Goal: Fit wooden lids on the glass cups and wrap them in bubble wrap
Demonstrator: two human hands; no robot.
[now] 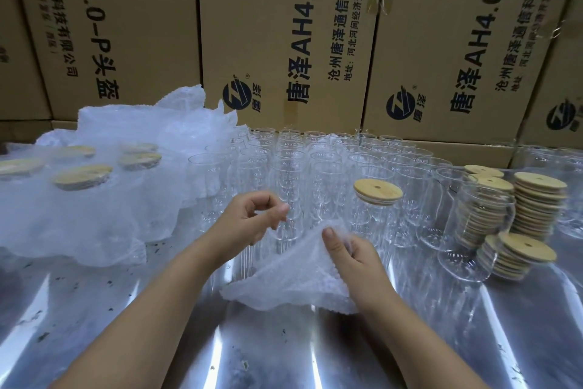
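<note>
A bubble wrap sheet (293, 278) lies on the shiny metal table (126, 310) in front of me. My right hand (353, 253) pinches its upper corner between thumb and fingers. My left hand (252, 218) hovers just left of that corner, fingers curled with thumb and fingertip close together; whether it holds the wrap's edge is unclear. Behind my hands stand several bare glass cups (290, 168). One glass cup with a wooden lid (377, 191) stands right of centre. Stacks of wooden lids (536, 205) rise at the right.
Several lidded cups wrapped in bubble wrap (85, 177) lie in a heap at the left. More lids (517, 254) lean against a lone glass (467, 250) at the right. Printed cardboard boxes (284, 41) wall off the back of the table.
</note>
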